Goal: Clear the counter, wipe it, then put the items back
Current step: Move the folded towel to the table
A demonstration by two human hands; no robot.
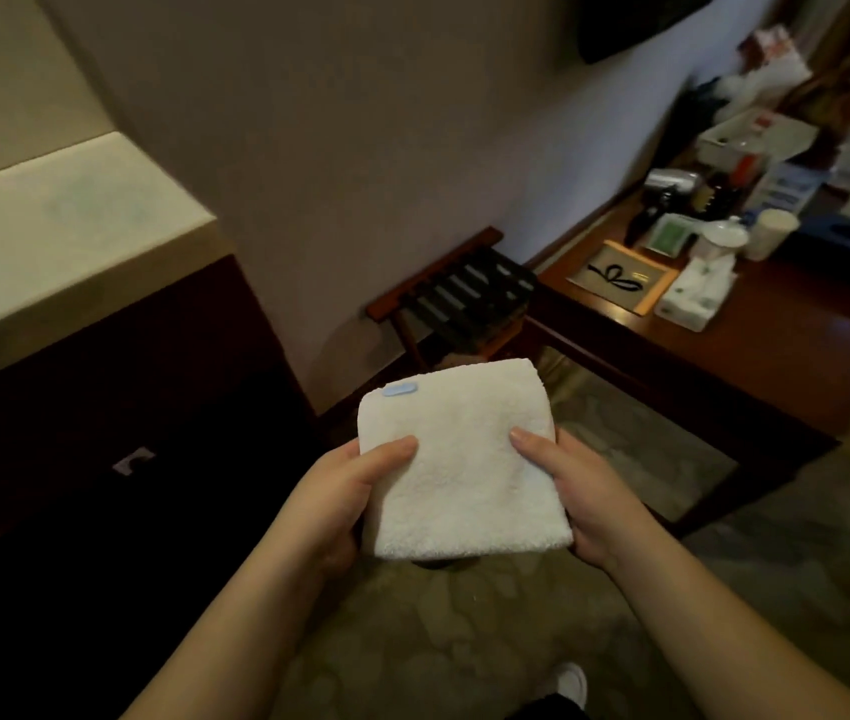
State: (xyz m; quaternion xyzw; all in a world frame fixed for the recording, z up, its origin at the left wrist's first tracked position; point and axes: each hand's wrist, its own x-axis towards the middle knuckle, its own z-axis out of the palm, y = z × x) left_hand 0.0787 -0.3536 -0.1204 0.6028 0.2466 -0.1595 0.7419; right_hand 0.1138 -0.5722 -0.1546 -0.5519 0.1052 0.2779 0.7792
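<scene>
White fluffy square towel gripped by left hand and right hand.

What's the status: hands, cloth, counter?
Left hand and right hand grip folded white cloth, held in air. Counter bare. Nothing blocking.

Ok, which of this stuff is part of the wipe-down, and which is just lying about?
Job:
folded white towel, held by left hand and right hand
pale counter

Lying about:
luggage rack
desk clutter: tissue pack, framed card, paper cup
</scene>
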